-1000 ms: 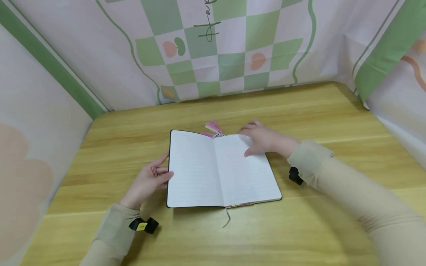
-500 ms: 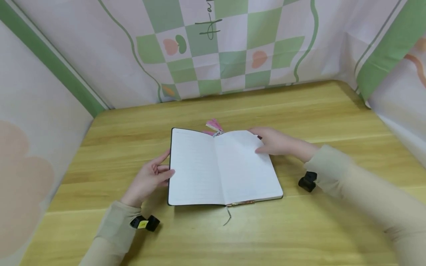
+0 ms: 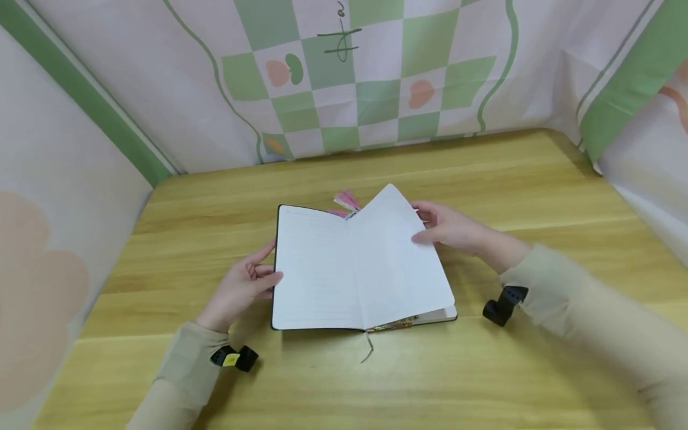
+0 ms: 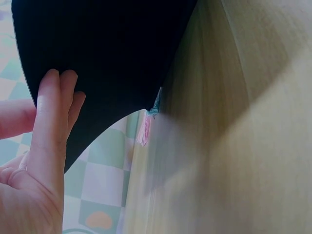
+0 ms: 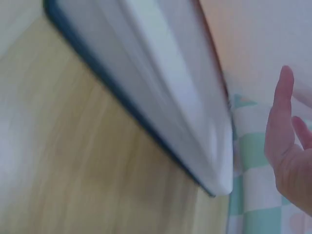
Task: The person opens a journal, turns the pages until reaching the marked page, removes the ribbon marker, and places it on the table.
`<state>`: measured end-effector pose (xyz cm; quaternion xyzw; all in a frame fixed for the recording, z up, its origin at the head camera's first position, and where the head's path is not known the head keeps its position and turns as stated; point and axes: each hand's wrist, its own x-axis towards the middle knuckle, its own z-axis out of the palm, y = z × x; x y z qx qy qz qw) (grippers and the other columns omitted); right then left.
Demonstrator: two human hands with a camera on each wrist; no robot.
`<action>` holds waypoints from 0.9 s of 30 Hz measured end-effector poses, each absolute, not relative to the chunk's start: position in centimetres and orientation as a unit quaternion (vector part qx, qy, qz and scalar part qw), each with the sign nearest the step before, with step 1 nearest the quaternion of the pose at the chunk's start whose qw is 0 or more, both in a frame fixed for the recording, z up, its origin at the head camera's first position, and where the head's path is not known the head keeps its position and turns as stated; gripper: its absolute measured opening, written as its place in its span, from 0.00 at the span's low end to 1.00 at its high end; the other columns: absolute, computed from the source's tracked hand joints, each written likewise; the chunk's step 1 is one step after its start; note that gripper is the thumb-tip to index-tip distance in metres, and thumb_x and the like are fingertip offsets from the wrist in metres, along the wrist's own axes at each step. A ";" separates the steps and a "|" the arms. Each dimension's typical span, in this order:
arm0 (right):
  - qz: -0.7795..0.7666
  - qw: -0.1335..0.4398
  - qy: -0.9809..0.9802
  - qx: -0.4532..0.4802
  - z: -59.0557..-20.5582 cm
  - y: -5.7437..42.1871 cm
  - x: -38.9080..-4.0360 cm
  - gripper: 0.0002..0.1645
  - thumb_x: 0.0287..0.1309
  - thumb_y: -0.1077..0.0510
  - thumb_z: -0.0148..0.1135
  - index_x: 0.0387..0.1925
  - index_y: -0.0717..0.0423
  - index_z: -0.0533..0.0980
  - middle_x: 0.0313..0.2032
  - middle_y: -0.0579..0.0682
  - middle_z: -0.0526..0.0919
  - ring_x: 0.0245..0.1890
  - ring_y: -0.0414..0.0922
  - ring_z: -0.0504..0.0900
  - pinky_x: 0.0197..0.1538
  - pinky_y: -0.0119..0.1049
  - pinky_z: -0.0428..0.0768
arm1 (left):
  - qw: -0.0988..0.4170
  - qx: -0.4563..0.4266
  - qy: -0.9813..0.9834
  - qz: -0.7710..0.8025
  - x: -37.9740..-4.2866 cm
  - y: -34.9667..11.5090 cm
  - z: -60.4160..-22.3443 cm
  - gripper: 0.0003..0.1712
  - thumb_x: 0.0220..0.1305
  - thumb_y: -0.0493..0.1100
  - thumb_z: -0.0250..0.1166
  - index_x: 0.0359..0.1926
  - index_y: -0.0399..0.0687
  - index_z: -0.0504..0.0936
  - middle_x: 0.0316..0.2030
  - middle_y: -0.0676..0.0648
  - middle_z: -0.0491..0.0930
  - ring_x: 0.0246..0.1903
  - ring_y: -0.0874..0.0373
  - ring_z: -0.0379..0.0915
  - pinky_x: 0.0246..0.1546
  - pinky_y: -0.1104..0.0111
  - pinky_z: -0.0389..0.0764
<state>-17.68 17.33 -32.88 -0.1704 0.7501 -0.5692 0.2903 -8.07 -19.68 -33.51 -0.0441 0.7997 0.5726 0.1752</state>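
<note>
Black notebook [image 3: 317,269], spread on wooden table [image 3: 457,382], pink tassel [image 3: 346,199] at far edge; our left hand [image 3: 240,292] pinched cover [image 4: 112,53], right hand [image 3: 454,229] pinched raised page [image 3: 395,263].

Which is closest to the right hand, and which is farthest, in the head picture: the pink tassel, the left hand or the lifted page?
1. Lifted page: the right hand holds its right edge.
2. Pink tassel: past the top of the notebook.
3. Left hand: farthest, at the notebook's left edge.
</note>
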 end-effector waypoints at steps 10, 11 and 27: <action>-0.587 0.318 0.722 -0.178 -31.3 16.0 -16.3 0.40 0.62 0.63 0.53 0.71 0.62 0.47 0.59 0.64 0.64 0.45 0.47 0.78 0.38 0.40 0.82 | 0.175 -0.044 0.802 0.569 -8.2 -19.6 -33.4 0.41 0.65 0.37 0.60 0.73 0.55 0.51 0.44 0.44 0.83 0.36 0.62 0.79 0.38 0.67 0.81; -0.570 0.321 0.733 -0.185 -31.2 15.8 -16.1 0.40 0.63 0.60 0.53 0.71 0.60 0.47 0.61 0.64 0.63 0.48 0.49 0.77 0.39 0.40 0.81 | 0.175 -0.045 0.802 0.570 -8.2 -19.5 -33.4 0.41 0.65 0.37 0.60 0.73 0.56 0.51 0.44 0.45 0.83 0.36 0.62 0.79 0.38 0.67 0.81; -0.263 0.268 0.841 -0.389 -31.7 10.8 -13.6 0.36 0.70 0.38 0.40 0.73 0.44 0.51 0.71 0.56 0.54 0.70 0.57 0.53 0.68 0.57 0.56 | 0.177 -0.046 0.792 0.582 -8.0 -19.8 -33.7 0.41 0.65 0.37 0.60 0.73 0.56 0.51 0.39 0.51 0.82 0.34 0.63 0.77 0.38 0.67 0.81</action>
